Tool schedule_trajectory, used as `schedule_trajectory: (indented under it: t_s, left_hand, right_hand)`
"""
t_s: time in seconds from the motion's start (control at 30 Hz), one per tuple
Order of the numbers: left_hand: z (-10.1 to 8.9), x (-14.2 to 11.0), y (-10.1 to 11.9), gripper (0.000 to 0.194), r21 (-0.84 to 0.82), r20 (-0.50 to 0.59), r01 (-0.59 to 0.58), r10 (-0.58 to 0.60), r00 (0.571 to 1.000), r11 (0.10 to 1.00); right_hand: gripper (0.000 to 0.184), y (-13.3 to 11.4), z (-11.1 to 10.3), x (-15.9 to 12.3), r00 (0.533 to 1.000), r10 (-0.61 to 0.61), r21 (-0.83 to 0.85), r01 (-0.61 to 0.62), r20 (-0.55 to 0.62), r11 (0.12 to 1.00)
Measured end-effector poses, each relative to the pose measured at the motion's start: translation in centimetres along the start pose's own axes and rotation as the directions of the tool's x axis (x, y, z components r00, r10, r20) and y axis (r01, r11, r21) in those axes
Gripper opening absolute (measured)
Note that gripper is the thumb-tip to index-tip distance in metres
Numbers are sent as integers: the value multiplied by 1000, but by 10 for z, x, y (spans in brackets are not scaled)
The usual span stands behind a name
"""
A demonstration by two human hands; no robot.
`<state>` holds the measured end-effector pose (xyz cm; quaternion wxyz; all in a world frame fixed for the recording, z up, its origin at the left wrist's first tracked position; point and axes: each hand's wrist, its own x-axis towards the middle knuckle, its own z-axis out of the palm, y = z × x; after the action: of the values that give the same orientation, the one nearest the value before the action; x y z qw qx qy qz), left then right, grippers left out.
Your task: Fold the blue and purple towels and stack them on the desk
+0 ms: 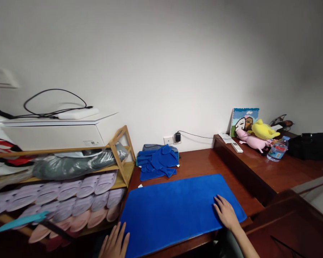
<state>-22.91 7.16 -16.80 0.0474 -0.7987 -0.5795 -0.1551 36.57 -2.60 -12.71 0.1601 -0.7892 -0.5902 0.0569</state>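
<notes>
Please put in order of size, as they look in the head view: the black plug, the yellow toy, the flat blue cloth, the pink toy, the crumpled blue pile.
1. Flat blue cloth
2. Crumpled blue pile
3. Pink toy and yellow toy: too alike to rank
4. Black plug

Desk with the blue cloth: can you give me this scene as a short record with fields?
Surface: reddish-brown wooden desk
On it: flat, rectangular blue cloth
Left hand: open, at cloth's left edge
Right hand: open, on cloth's right part
Behind: crumpled blue fabric pile
Right side: pink plush toy, yellow plush toy, clear plastic bottle
Left side: lilac slippers
</notes>
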Motion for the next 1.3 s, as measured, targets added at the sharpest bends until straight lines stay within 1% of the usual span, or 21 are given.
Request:
schedule_trajectory:
  t_s: [0.07,0.1,0.17,0.27,0.33,0.37,0.4,0.43,0.5,0.57,0.63,0.7,0.77,0.87,0.9,0.97,1.03,1.13,1.2,1.23,1.3]
  left_hand:
    - [-8,35,11,62,-37,-41,34,-35,999,999]
    - [-11,55,18,64,-58,-50,26,-29,998,998]
    - [-16,97,33,64,-92,-26,-38,36,999,995]
    - [-14,150,49,61,-125,50,-117,124,991,985]
    - [-6,171,49,60,-136,100,-117,131,986,984]
    - [-1,176,46,60,-133,119,-102,118,986,986]
    - [5,179,41,61,-124,127,-81,97,987,989]
    - [11,180,36,62,-110,127,-58,72,989,992]
    - [21,177,26,66,-75,112,-24,32,993,997]
    - [27,172,20,69,-51,96,-2,7,995,999]
    - [29,169,19,71,-48,90,10,-6,996,999]
    - [29,169,20,72,-54,88,15,-10,996,998]
    - [29,169,21,73,-55,90,18,-13,996,998]
    - [29,170,20,73,-39,100,15,-11,995,999]
    - [29,171,21,73,-32,104,12,-8,995,999]
    - [28,171,21,72,-16,119,11,-9,993,1000]
    - [26,172,21,72,0,145,21,-21,989,1000]
    - [22,174,17,73,12,193,31,-33,981,999]
    - [19,176,17,71,6,204,16,-17,979,1000]
    - [18,177,20,70,0,191,-2,2,982,1000]
    - [17,179,35,68,-22,131,-58,61,989,998]
  right_hand:
    - [64,-26,-9,18,998,-57,29,58,-34,998]
    - [63,-46,-13,28,994,-100,45,102,-38,994]
    - [60,-99,-13,51,981,-191,76,192,-13,978]
    - [58,-187,5,80,945,-318,127,307,81,943]
    - [60,-234,24,94,905,-399,159,376,150,913]
    - [61,-250,34,99,885,-431,170,404,174,899]
    - [61,-260,43,104,870,-454,176,425,190,888]
    - [62,-265,50,108,862,-468,176,438,196,881]
    - [62,-257,58,115,868,-462,158,437,184,885]
    - [63,-229,56,124,898,-406,118,390,171,913]
    - [64,-185,48,133,939,-299,52,295,168,954]
    - [66,-130,35,143,974,-155,-31,162,164,986]
    - [68,-73,23,150,989,6,-112,11,147,994]
    - [71,0,10,155,969,218,-189,-194,118,963]
    - [71,18,8,154,958,265,-201,-240,110,950]
    - [72,43,4,151,945,311,-215,-285,103,934]
    - [72,53,1,148,941,320,-216,-291,110,932]
    - [71,48,-8,145,930,342,-208,-311,133,927]
    - [71,30,-13,144,928,357,-209,-330,109,921]
    - [70,16,-14,142,937,340,-209,-319,75,925]
    - [68,-27,-10,138,975,224,-184,-221,-6,958]
